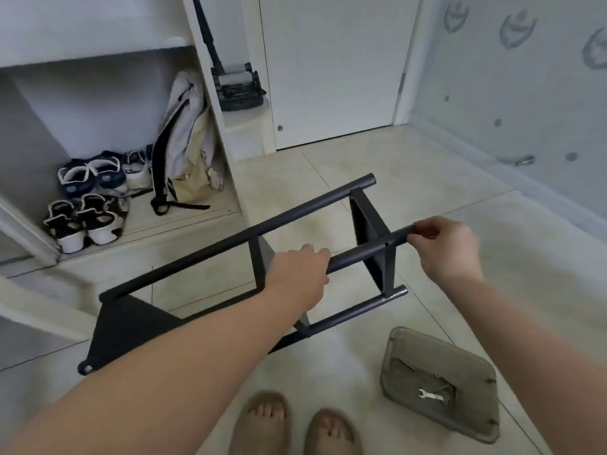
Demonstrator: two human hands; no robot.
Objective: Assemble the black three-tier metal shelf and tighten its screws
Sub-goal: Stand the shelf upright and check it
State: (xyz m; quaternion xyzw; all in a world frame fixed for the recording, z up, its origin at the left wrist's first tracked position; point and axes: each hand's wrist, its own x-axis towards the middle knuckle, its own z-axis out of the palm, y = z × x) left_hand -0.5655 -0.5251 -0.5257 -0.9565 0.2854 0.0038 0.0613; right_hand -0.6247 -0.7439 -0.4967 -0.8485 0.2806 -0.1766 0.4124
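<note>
The black metal shelf lies tipped on its side on the tiled floor, its round posts running from lower left to upper right. My left hand grips the near upper post around its middle. My right hand pinches the end of that same post, close to a small screw hole. Flat black shelf panels join the posts. A small silver wrench lies in a grey tray on the floor at the lower right.
An open white cupboard at the left holds shoes and a beige backpack. A floor cleaner stands in a niche behind. A white door and a patterned wall close the back and right. My sandalled feet are at the bottom.
</note>
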